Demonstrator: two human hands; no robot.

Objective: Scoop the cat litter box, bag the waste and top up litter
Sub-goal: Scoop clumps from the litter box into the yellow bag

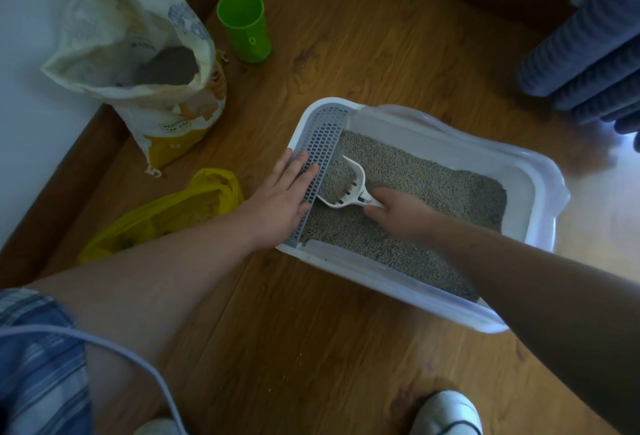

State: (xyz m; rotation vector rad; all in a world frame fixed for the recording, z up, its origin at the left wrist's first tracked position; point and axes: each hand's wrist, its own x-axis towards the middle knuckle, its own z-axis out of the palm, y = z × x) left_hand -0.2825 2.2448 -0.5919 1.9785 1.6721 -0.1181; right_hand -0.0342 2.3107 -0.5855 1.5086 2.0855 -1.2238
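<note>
So, upper left of the frame: an open litter sack slumped by the wall, with a green cup standing just right of it. A crumpled yellow plastic bag lies on the wood floor at left-centre, beside the left forearm. A blue curtain hangs upper right. The white litter box sits mid-frame, full of grey litter. The left hand lies flat, fingers straight, on the grey grid at the box's left end. The right hand is curled round the handle of the white scoop, whose bowl is dug into the litter right beside the grid.
</note>
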